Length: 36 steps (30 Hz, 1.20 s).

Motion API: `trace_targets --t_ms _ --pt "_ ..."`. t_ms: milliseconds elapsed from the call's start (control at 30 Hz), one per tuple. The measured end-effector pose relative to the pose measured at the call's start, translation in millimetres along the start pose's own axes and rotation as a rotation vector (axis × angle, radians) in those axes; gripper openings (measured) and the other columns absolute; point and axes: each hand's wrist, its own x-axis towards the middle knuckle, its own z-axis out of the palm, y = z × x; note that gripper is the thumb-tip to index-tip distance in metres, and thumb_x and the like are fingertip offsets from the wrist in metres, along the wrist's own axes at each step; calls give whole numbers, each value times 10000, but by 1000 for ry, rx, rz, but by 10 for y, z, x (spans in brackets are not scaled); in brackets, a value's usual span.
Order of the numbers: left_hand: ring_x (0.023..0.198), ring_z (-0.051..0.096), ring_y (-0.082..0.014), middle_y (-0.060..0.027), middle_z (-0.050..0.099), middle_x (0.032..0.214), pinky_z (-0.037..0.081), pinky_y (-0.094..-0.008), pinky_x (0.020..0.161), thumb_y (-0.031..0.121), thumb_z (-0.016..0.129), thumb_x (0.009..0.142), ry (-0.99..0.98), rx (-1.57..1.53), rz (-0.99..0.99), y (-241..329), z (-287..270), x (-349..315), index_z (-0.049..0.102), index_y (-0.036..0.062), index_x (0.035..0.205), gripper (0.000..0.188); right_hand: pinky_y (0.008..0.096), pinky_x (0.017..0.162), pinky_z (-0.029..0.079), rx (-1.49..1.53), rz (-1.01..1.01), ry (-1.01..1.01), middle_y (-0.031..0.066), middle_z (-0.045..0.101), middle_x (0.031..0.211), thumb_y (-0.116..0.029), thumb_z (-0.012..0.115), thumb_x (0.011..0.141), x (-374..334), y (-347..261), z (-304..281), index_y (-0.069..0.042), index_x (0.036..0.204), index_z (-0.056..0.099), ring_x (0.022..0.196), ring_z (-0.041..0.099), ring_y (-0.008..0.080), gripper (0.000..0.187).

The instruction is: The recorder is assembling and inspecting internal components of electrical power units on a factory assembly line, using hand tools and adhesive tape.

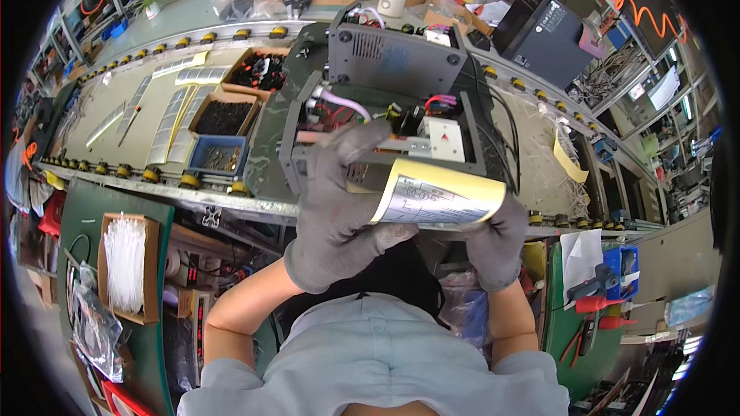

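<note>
Grips of the left hand (331, 204) and right hand (497, 245) close loosely on opposite ends of a yellow-edged label sheet (439, 199), unattached, before a wired but uncovered metal chassis (293, 139) on the bench (116, 150).

At left, a cardboard box (152, 270) holds white strips (126, 262). A blue tray (243, 156) of small parts (218, 157) stands beside a cardboard tray (253, 113) of black parts (221, 118). At rear, a green-banded white container (394, 0) stands upright. At right, red-handled tools (592, 304) lie near a blue bin (612, 262).
</note>
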Motion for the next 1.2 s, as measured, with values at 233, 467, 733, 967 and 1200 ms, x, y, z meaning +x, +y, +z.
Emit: trace_targets --t_ms 233,467,733,967,1200 --pt "909 556 -250 -103 593 981 449 -323 782 -20 695 662 -164 -317 -77 -23 8 -452 657 59 859 215 299 747 495 184 352 -461 82 659 898 -39 613 813 -154 62 119 7 966 638 803 621 168 161" --pt "831 522 -235 -58 510 876 433 -312 716 -122 632 595 -19 -495 -187 -254 360 -817 626 76 773 266 358 723 491 -30 -21 -60 98 632 885 -159 661 755 -75 -246 62 -65 985 617 796 623 263 252" --pt "833 518 -194 -52 490 935 428 -285 723 -119 634 663 0 -403 -271 -350 452 -737 664 82 844 272 366 642 433 -339 -176 -269 35 611 820 -374 726 687 -54 -68 409 -107 881 609 734 589 238 351" --pt "845 510 -185 -49 493 932 413 -268 750 -90 663 693 70 -493 -346 -345 486 -682 662 68 828 207 359 654 419 -260 -124 -252 31 600 793 -365 728 686 -8 36 498 -116 839 608 719 577 233 316" --pt "847 524 -169 -30 524 906 422 -270 755 -58 693 688 99 -515 -402 -352 462 -687 661 54 828 183 357 642 408 -234 -148 -220 20 596 766 -311 739 682 36 1 585 -126 811 597 695 565 226 267"
